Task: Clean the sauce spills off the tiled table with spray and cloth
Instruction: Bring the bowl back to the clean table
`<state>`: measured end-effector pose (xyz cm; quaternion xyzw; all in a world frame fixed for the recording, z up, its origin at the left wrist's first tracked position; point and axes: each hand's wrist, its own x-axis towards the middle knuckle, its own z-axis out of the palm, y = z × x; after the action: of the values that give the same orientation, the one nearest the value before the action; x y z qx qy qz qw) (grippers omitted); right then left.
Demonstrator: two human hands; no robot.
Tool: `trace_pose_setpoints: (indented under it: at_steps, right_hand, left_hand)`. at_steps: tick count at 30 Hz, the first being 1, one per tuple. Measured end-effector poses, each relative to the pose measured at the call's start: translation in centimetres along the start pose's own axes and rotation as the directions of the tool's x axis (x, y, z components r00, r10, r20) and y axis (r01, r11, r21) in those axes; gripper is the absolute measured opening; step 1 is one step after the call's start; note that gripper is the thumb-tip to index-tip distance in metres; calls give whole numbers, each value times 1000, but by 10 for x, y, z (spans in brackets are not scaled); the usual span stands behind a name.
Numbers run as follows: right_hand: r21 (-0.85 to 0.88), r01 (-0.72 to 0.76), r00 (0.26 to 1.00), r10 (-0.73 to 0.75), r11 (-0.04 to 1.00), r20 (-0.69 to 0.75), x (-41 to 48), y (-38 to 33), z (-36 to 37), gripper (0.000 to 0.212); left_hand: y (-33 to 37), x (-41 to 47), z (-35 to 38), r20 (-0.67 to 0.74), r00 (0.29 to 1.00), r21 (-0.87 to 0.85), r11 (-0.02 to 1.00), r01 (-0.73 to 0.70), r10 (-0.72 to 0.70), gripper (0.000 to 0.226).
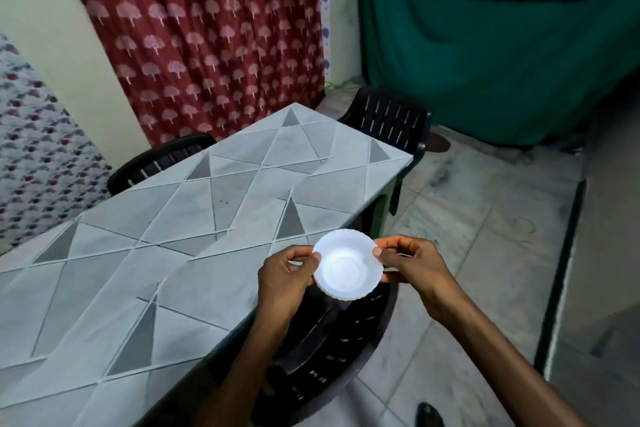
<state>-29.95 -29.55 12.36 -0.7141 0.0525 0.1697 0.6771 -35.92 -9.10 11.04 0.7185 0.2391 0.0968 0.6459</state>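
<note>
**Both hands hold a white bowl at the table's right edge**

The left hand [287, 274] and the right hand [412, 260] grip a small white bowl [348, 265] with a scalloped rim from opposite sides. Each thumb lies on the rim and the fingers curl beneath it. The bowl tips slightly toward the camera, and a tiny reddish speck shows on its inner wall. It is held in the air just beside the right edge of the tiled table [173, 236], above a black chair [329, 357] pushed in there.

The table top is grey with pale lines and darker triangles, and it runs from the near left corner to the far right corner. A few small dark specks sit near its middle; what they are cannot be told. A second black chair [391, 118] stands at the far end and a third [156, 163] at the left edge. Behind them hang a maroon patterned curtain [207, 28] and a green cloth [485, 28].
</note>
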Motion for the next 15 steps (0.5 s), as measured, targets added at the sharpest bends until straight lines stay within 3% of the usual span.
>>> trace_pose_setpoints:
  at_steps: [8,12,15]
  right_hand:
    - [-70,38,995,-31,997,96,112,-52,-146,7]
    - [-99,47,985,-30,994,168,166,-69,-179,9]
    - [-112,55,974,-29,992,223,217,-81,-195,10]
  left_hand:
    - [44,39,168,-116,993,-61,998,9,-16,5]
    - [52,69,214,-166,986,31,999,8,-3,13]
    - [60,103,245,-211,977,1,1000,-8,8,11]
